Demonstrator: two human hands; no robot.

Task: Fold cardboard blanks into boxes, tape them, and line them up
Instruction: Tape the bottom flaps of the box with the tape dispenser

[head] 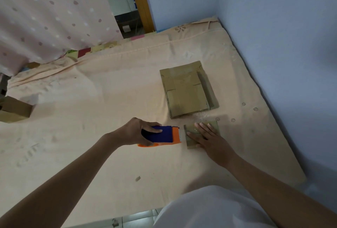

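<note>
On the peach-sheeted mattress [109,100], my right hand [206,136] presses flat, fingers spread, on the small brown cardboard box [215,126] while my left hand [138,131] grips the blue-and-orange tape dispenser [164,135] at its edge; I judge steady downward pressure and a straight pull best.

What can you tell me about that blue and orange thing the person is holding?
The blue and orange plastic tape dispenser lies low over the peach bedsheet, gripped from above by the left hand. Its orange front end points at the small brown cardboard box, nearly touching it, with a pale strip between them.
</note>
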